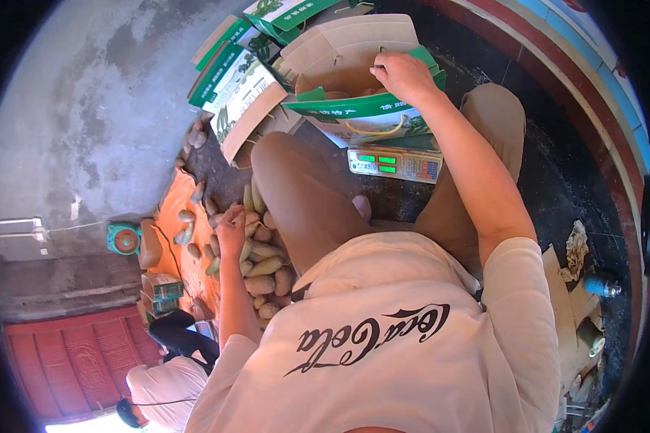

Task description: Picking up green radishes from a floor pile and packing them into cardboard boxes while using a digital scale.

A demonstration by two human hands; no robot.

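Reaching down at about eight o'clock, the left hand (231, 229) has its fingers curled into the pile of pale oblong vegetables (261, 260); it looks closed on one of them, though the grip itself is hidden by the knuckles. The right hand (404, 76), up at one o'clock, rests with bent fingers on the rim of the open cardboard box (354, 68); whether it pinches the flap or only steadies it I cannot tell. That box has a brown inside and green printed sides, and it stands on a flat weighing scale (393, 164) whose display glows green, just beyond the person's knees.

Judging by how things lie, the packing is partway through: a few brownish pieces show inside the box, while most of the vegetables are on the ground beside the left knee, spilling toward nine o'clock over an orange sheet (173, 238). So a good deal seems left to move.

Further out, at eleven to twelve o'clock, more green and white boxes (231, 76) lie tipped and open on the grey concrete. A green round device (124, 238) sits at nine o'clock by the wall. Another person in a light shirt (167, 386) crouches at seven o'clock near a red door. Scrap cardboard and paper (576, 249) lie at four o'clock.
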